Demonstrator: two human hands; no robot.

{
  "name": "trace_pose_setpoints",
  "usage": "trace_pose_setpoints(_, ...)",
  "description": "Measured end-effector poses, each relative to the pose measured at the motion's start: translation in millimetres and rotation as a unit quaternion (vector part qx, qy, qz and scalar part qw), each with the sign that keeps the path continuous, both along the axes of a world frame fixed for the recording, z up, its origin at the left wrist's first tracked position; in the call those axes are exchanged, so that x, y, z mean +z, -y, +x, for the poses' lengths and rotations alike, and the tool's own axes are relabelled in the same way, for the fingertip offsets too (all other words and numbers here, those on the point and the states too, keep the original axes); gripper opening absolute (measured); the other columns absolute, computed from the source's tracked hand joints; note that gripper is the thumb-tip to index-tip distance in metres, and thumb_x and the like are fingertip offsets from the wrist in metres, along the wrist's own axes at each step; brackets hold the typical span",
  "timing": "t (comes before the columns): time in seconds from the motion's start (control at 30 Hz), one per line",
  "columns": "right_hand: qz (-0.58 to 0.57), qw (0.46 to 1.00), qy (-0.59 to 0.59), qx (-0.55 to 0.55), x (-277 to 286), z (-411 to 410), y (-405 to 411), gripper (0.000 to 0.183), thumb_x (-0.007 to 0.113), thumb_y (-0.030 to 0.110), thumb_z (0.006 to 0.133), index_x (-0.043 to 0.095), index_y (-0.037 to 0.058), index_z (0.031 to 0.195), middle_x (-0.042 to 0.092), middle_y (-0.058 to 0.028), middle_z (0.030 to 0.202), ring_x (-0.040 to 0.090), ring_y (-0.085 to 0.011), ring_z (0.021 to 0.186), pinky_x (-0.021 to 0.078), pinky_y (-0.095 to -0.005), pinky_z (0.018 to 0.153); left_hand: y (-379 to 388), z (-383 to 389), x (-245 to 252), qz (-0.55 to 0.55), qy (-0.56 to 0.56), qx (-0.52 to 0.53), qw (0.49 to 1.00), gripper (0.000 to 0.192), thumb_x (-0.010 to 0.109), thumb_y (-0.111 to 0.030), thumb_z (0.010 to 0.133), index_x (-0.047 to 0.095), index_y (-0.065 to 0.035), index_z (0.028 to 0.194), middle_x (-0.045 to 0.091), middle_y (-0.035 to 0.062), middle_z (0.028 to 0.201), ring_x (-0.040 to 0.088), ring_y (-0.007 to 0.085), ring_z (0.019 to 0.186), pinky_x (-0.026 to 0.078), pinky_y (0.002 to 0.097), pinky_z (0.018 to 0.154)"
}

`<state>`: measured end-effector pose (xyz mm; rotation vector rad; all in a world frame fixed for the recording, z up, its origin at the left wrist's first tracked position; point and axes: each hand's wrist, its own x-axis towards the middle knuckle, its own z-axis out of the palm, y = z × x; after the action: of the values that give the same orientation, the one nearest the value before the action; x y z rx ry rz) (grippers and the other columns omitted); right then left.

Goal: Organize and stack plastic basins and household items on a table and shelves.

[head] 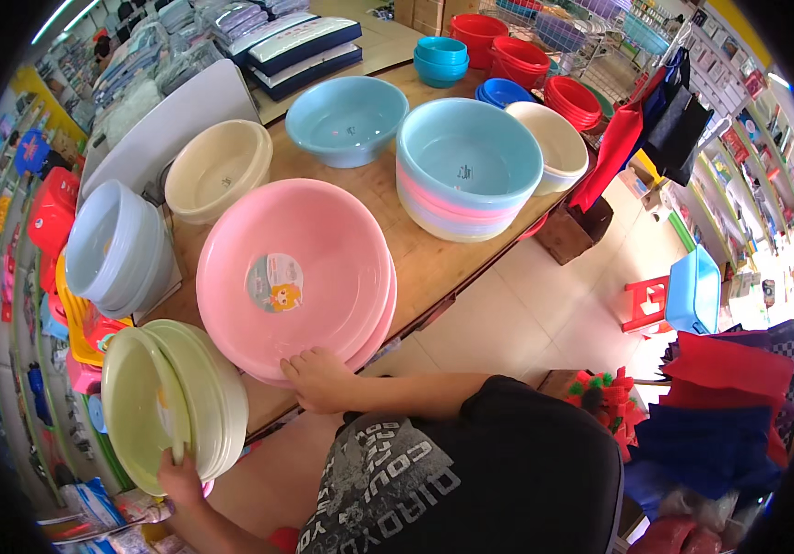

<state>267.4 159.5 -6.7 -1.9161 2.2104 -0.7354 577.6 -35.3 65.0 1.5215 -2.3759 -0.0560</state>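
My left hand (181, 478) grips the near rim of the top green plastic basin (135, 415), which leans away from the stacked pale green and cream basins beneath it. My right hand (319, 381) holds the near rim of a stack of large pink plastic basins (328, 235), its fingertips over the edge. The top pink basin bears a round sticker with a cartoon figure. Left of the pink stack stand pale blue basins (113, 242); beyond it are cream basins (220, 170). Both thumbs are mostly hidden.
A wooden table (397, 253) carries the basins. Farther back are a light blue basin (347, 121), a multicoloured basin stack (470, 166) and red buckets (518, 62). A red stool (646, 305) stands on the tiled floor at right. Stacked dark blue fabric (705, 443) lies at lower right.
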Motion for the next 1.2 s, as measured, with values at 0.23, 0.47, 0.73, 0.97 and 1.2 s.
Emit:
trace_pose_setpoints(0.23,0.002,0.998,0.052,0.036,-2,-3,-1,0.059,0.064,0.021,0.074,0.051,-0.0060,0.125,0.059,-0.0200,0.115,0.060,-0.0318,0.104,0.0448,-0.0422,0.090,-19,-11,43,-0.184,-0.177,-0.016,0.967,0.014,0.074,-0.009,0.082,0.069,0.0020,0.088,0.066,0.0187,0.071,0.062,0.0288,0.057,0.047,0.0403,0.054)
trace_pose_setpoints(0.47,-0.122,0.739,0.663,-0.008,-10,-37,6,0.048,0.062,0.029,0.089,0.048,0.0062,0.129,0.056,-0.0142,0.128,0.056,-0.0267,0.114,0.0421,-0.0393,0.099,-66,-72,48,-0.267,-0.170,-0.197,0.928,0.012,0.072,-0.001,0.070,0.064,-0.0030,0.080,0.064,0.0128,0.076,0.061,0.0315,0.066,0.048,0.0412,0.064)
trace_pose_setpoints(0.73,-0.187,0.382,0.904,0.049,15,-69,-11,0.078,0.031,0.065,0.095,0.023,0.0111,0.151,0.030,-0.0154,0.153,0.031,-0.0356,0.139,0.0271,-0.0548,0.112,-87,-130,22,-0.164,-0.097,-0.429,0.883,0.020,0.064,-0.015,0.058,0.066,-0.0101,0.077,0.064,0.0034,0.072,0.061,0.0221,0.066,0.046,0.0358,0.059)
trace_pose_setpoints(0.97,-0.302,0.550,0.779,0.014,22,-48,-25,0.070,0.038,0.052,0.100,0.024,0.0054,0.150,0.031,-0.0111,0.153,0.032,-0.0294,0.139,0.0263,-0.0446,0.115,-67,-144,23,-0.175,-0.121,-0.482,0.850,0.013,0.062,-0.022,0.066,0.060,-0.0130,0.075,0.054,-0.0007,0.066,0.057,0.0188,0.062,0.045,0.0329,0.057)
trace_pose_setpoints(1.2,-0.226,0.611,0.728,-0.215,48,-36,-28,0.054,0.041,0.025,0.092,0.039,-0.0018,0.139,0.051,-0.0170,0.135,0.049,-0.0318,0.125,0.0393,-0.0458,0.105,-39,-124,28,-0.151,-0.158,-0.590,0.777,0.023,0.065,-0.021,0.074,0.066,-0.0111,0.094,0.065,0.0035,0.095,0.060,0.0207,0.096,0.049,0.0361,0.083)
